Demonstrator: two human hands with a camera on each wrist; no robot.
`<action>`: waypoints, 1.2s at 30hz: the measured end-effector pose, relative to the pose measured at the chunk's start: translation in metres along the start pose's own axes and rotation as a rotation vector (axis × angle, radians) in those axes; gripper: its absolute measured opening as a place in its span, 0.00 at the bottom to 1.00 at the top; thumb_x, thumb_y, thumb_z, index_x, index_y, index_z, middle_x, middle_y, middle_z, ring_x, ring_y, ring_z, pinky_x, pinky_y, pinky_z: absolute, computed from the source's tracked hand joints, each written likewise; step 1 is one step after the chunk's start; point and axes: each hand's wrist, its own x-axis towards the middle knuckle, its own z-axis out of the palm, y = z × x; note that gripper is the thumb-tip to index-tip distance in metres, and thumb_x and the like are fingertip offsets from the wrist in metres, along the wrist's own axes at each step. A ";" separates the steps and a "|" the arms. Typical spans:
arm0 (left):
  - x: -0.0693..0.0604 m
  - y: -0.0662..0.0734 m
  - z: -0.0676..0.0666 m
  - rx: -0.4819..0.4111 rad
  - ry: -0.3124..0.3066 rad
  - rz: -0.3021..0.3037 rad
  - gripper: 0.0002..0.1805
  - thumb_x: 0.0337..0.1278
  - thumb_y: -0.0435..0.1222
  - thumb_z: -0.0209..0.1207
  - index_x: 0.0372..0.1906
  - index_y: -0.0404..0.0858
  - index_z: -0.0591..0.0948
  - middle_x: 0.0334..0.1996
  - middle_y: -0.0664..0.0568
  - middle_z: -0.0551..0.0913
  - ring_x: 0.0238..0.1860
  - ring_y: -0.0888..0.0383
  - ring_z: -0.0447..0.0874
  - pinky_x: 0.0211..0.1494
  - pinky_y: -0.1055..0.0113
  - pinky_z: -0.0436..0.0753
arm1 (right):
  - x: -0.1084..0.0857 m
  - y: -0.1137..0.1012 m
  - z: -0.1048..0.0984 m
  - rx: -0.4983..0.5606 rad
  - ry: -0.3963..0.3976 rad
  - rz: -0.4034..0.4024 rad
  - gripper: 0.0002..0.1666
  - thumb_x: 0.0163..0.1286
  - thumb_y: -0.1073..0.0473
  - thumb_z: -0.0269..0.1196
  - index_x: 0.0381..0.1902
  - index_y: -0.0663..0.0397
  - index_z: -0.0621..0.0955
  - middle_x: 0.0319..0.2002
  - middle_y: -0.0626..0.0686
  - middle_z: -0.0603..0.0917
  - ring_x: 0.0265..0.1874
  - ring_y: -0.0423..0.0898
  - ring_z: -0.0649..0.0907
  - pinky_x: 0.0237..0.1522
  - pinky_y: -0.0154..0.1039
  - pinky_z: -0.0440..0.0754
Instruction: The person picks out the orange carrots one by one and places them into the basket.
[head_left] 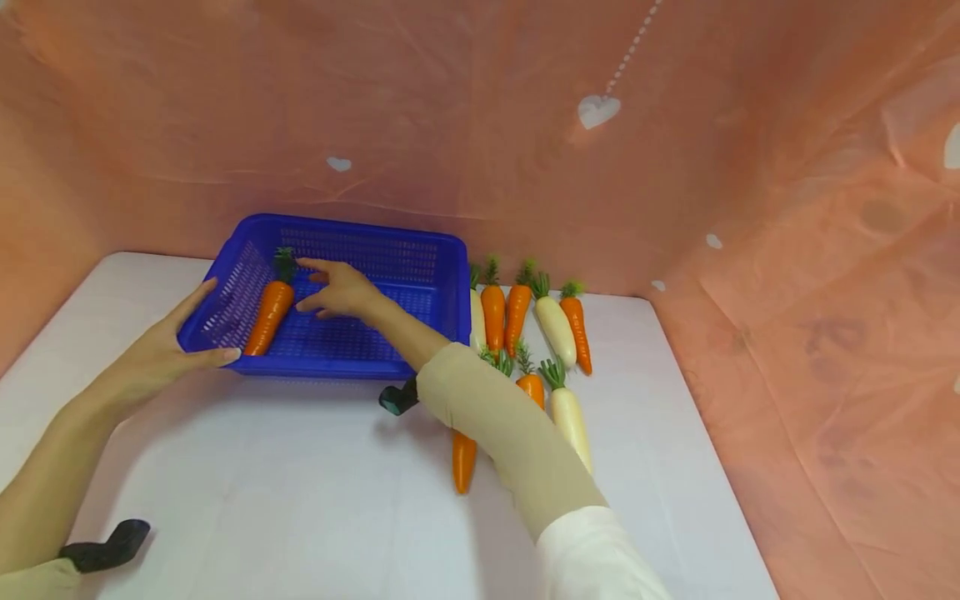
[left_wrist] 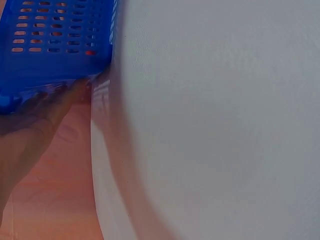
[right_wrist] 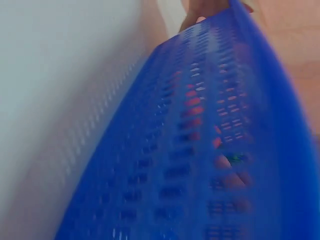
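A blue plastic basket (head_left: 352, 367) with slotted walls is at the back left of the white table. My left hand (head_left: 168, 350) grips its left end, the thumb along the front rim and the fingers at the side; the left wrist view shows this hand (left_wrist: 37, 130) against the rim. An orange carrot (head_left: 272, 312) with a green top lies inside, along the left wall. My right hand (head_left: 337, 292) reaches into the basket with fingers spread, just right of the carrot's top, and holds nothing visible. Through the slots, the right wrist view shows part of it, blurred.
Several carrots (head_left: 576, 329) and white radishes (head_left: 555, 329) lie on the table (head_left: 300, 500) right of the basket. My right forearm hides some of them. A peach curtain (head_left: 480, 125) with white hearts hangs behind and at the sides. Dark wrist-mounted pieces (head_left: 108, 546) stick out from both arms.
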 end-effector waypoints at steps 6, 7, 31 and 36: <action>-0.004 -0.003 -0.002 0.006 -0.001 -0.020 0.56 0.65 0.43 0.62 0.78 0.62 0.31 0.78 0.39 0.27 0.73 0.26 0.24 0.65 0.22 0.33 | -0.022 0.000 -0.029 0.054 -0.040 -0.089 0.43 0.64 0.67 0.69 0.75 0.44 0.67 0.70 0.57 0.72 0.48 0.47 0.86 0.51 0.44 0.85; -0.005 -0.003 -0.002 0.002 -0.002 -0.023 0.55 0.65 0.43 0.62 0.78 0.62 0.31 0.78 0.39 0.26 0.73 0.26 0.23 0.65 0.22 0.33 | -0.026 0.002 -0.035 0.052 -0.044 -0.104 0.43 0.65 0.67 0.68 0.75 0.45 0.67 0.69 0.57 0.72 0.49 0.46 0.85 0.52 0.44 0.84; -0.006 0.004 0.005 -0.017 0.010 -0.037 0.55 0.66 0.43 0.61 0.78 0.62 0.30 0.78 0.39 0.26 0.73 0.26 0.23 0.64 0.22 0.35 | -0.113 0.059 -0.150 -0.040 0.041 -0.336 0.37 0.69 0.65 0.65 0.74 0.53 0.67 0.68 0.59 0.72 0.60 0.57 0.79 0.58 0.43 0.81; -0.005 0.002 0.008 -0.026 0.012 -0.032 0.56 0.65 0.43 0.62 0.78 0.62 0.31 0.78 0.39 0.26 0.74 0.27 0.23 0.65 0.22 0.34 | -0.132 0.080 -0.172 -0.065 0.094 -0.345 0.36 0.68 0.65 0.65 0.73 0.56 0.68 0.68 0.62 0.72 0.61 0.61 0.78 0.57 0.46 0.82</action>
